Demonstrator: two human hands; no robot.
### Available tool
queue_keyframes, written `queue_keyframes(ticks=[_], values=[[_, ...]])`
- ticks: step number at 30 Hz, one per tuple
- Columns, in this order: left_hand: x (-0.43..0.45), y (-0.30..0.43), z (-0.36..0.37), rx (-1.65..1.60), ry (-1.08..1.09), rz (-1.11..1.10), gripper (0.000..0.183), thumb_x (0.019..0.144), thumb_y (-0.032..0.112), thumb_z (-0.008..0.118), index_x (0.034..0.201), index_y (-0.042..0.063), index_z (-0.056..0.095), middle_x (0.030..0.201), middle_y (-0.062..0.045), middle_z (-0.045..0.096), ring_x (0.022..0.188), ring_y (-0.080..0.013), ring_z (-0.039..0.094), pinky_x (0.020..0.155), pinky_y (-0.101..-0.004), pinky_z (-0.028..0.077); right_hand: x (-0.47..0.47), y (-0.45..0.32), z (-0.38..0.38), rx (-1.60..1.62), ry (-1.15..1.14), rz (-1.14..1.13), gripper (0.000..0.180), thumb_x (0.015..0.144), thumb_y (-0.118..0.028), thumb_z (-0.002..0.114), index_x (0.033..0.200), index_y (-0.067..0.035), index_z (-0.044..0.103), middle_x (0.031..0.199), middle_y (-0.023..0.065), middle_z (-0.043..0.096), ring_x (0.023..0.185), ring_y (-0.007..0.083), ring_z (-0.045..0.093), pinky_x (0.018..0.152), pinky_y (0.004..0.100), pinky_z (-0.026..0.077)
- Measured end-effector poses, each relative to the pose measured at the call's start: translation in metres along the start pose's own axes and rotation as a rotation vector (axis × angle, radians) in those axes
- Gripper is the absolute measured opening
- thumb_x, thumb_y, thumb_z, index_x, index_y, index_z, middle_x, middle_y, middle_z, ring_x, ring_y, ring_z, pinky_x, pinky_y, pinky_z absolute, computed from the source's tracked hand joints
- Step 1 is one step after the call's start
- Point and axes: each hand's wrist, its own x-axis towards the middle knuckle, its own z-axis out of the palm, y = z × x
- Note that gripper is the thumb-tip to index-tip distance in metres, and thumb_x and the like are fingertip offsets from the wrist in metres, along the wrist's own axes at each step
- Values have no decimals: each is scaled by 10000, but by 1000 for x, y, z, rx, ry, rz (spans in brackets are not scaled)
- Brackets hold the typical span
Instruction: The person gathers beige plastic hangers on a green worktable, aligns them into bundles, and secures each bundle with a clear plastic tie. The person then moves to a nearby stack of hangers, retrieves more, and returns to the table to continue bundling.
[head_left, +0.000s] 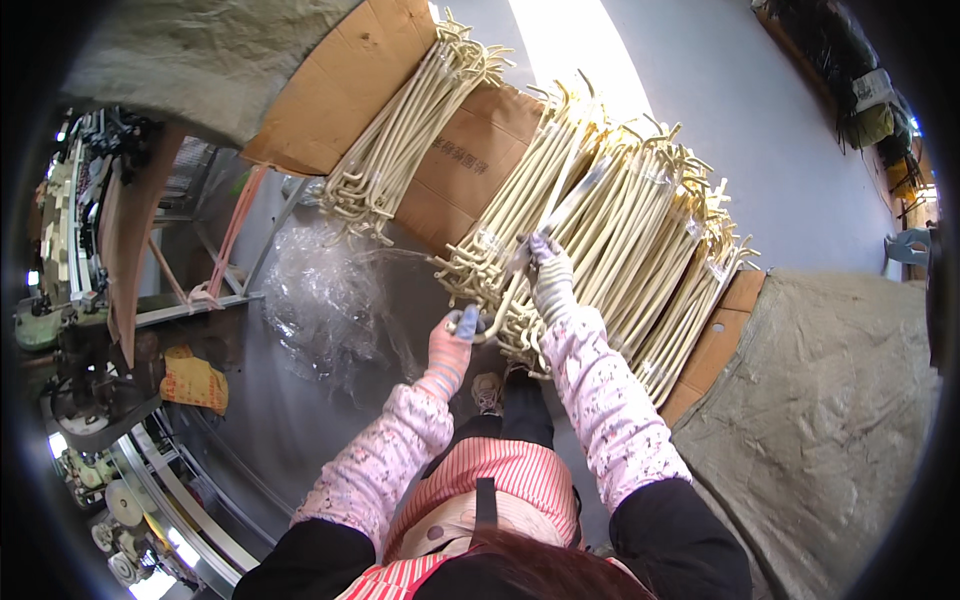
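My left hand, in a striped knit glove, grips the hooked end of a cream-coloured bent rod. The rod slants up and away across other rods of its kind. In my right hand, also gloved, is a flat shiny metal strip, like a blade and partly blurred, lying along the held rod. Whether it touches the rod I cannot tell. Beneath both lies a broad pile of bundled rods, bent at both ends and tied with clear plastic film. My fingers hide part of the held rod.
Another rod bundle lies left on cardboard bearing print. Crumpled clear film is on the floor. A metal frame and machinery stand left. Grey-brown tarpaulin covers something at right; more tarpaulin is upper left.
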Motion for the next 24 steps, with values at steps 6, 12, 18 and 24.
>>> queue_keyframes(ticks=[6, 12, 18, 24], values=[[114, -23, 38, -153, -41, -15, 240, 884, 240, 581, 881, 0, 578, 807, -76, 641, 706, -122, 608, 622, -268, 530, 120, 2, -17, -100, -26, -26, 199, 839, -242, 635, 887, -50, 616, 724, 37, 620, 596, 132, 564, 572, 307, 499], [147, -71, 13, 51, -35, -28, 196, 891, 209, 574, 928, 18, 603, 825, -44, 653, 711, -67, 568, 661, -209, 456, 152, 38, -33, -195, 68, 71, 208, 852, -222, 617, 925, -27, 617, 772, 40, 622, 643, 136, 574, 603, 300, 506], [173, -95, -9, 255, -25, 6, 186, 884, 198, 582, 924, 17, 603, 803, -20, 640, 711, -53, 539, 675, -209, 440, 162, 64, -36, -375, 33, 7, 161, 837, -161, 642, 917, -21, 644, 793, 13, 661, 681, 65, 556, 647, 190, 442], [185, -110, -1, 484, 95, 229, 258, 839, 272, 623, 913, 34, 554, 764, -67, 599, 697, -193, 547, 681, -316, 447, 183, 78, -53, -522, 68, -13, 222, 826, -202, 650, 954, -20, 652, 896, 40, 662, 842, 100, 573, 821, 251, 426]])
